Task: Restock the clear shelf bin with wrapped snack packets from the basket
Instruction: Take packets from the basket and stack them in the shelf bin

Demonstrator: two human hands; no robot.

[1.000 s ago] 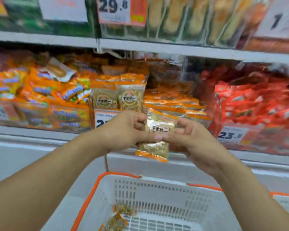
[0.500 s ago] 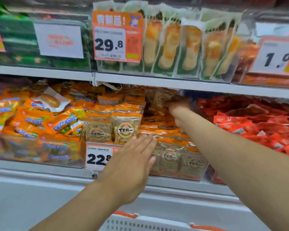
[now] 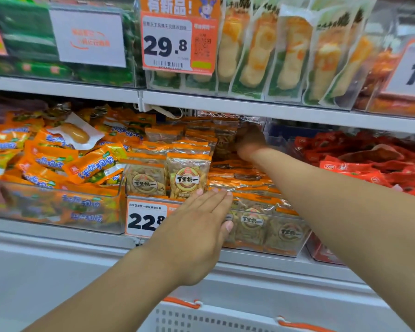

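Head view: left hand (image 3: 197, 226) lies flat, fingers straight, on the clear bin (image 3: 283, 240) front; right hand (image 3: 249, 140), reaching beyond it among snack packets (image 3: 189, 173), grip indiscernible.

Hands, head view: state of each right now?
Left hand: open, fingers straight against the clear bin front.
Right hand: deep in bin, fingers hidden; cannot tell.

Left hand (image 3: 197, 226) flat, fingers straight; right hand (image 3: 249, 142) outstretched, fingers hidden

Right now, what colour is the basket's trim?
Orange, on the white basket; its trim shows in the head view.
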